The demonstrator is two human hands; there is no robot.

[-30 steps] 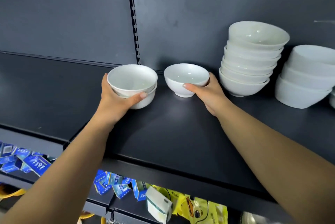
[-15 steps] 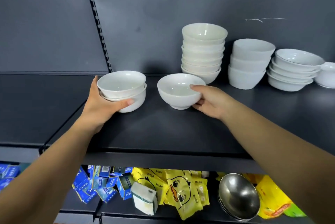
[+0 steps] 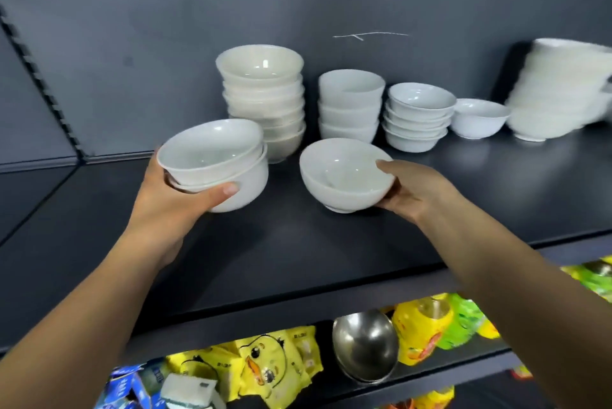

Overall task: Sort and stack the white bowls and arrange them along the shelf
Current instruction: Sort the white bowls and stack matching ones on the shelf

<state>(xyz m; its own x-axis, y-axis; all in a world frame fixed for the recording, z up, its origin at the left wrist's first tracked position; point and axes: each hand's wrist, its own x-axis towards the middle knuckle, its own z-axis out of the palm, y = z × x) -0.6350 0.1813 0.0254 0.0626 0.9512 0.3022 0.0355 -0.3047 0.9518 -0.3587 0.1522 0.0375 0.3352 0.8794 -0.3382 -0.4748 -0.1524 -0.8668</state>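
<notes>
My left hand point(image 3: 172, 206) grips a stack of two white bowls point(image 3: 218, 160), tilted and lifted a little off the dark shelf point(image 3: 298, 249). A single white bowl point(image 3: 344, 176) is held by its right rim in my right hand point(image 3: 417, 190), thumb over the rim. Behind them stand a tall stack of several cream bowls point(image 3: 265, 94), a stack of three deeper white bowls point(image 3: 351, 104), a stack of several shallow white bowls point(image 3: 417, 117), a lone white bowl point(image 3: 480, 117) and a blurred large stack point(image 3: 559, 90) at the far right.
The shelf's dark back panel point(image 3: 165, 27) rises close behind the stacks. On the lower shelf lie yellow duck-print packets point(image 3: 265, 362), a steel bowl point(image 3: 364, 345), green and yellow bags point(image 3: 457, 319) and blue boxes point(image 3: 129, 388).
Both hands have carried their bowls to the right, toward the stacks. The view has swung right, bringing more stacks into sight.
</notes>
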